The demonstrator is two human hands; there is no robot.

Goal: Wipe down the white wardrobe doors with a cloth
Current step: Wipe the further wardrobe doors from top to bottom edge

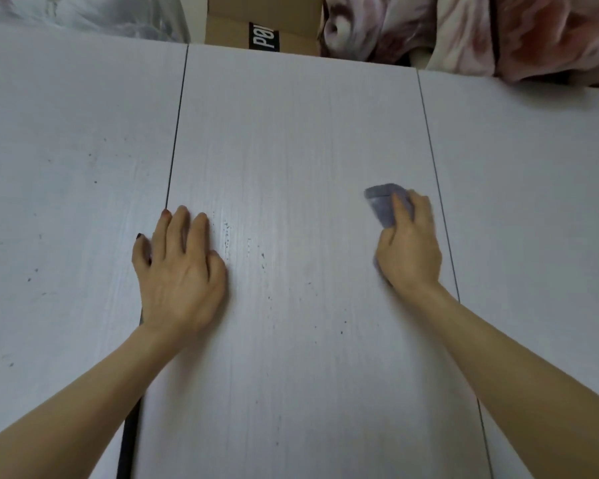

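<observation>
Head view: soft grey-purple cloth (386, 205), bunched, long axis running up the grained, speckled white middle door (291, 150), gripped by right hand (410, 247); left hand (180, 271) presses flat, fingers spread.

Bare forearms, dark-polished nails (left hand (179, 267))

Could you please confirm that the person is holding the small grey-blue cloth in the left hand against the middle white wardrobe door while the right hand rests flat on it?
Not quite: the hands are swapped. In the head view, the right hand holds the small grey-blue cloth against the middle white wardrobe door, while the left hand rests flat on it, near the door's left edge.
</observation>
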